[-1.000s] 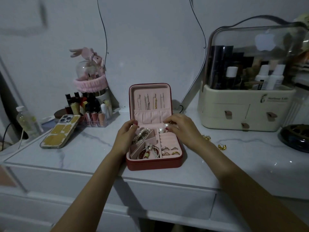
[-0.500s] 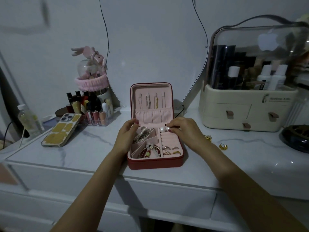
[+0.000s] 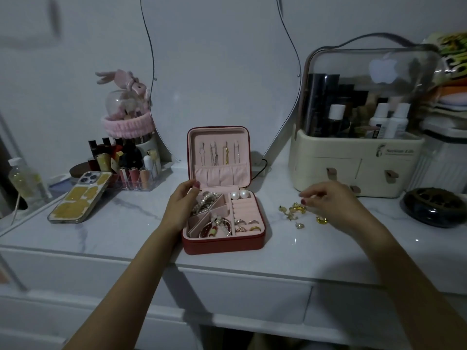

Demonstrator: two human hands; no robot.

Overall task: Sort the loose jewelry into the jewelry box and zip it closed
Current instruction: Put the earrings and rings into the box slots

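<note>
Jewelry box (image 3: 223, 245) open at near desk edge, lid upright, zip undone. Left hand (image 3: 180, 207) rests on its left rim, fingers loosely curled, holding nothing. Loose gold earrings (image 3: 294, 209) lie right of box. Right hand (image 3: 328, 200) nearer, hovering just above them, fingertips pinched; whether gripping, cannot tell.

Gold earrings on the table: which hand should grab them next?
The right hand. It hovers directly above the loose gold earrings, fingers pointing down, while the left hand rests on the far side of the jewelry box.
</note>
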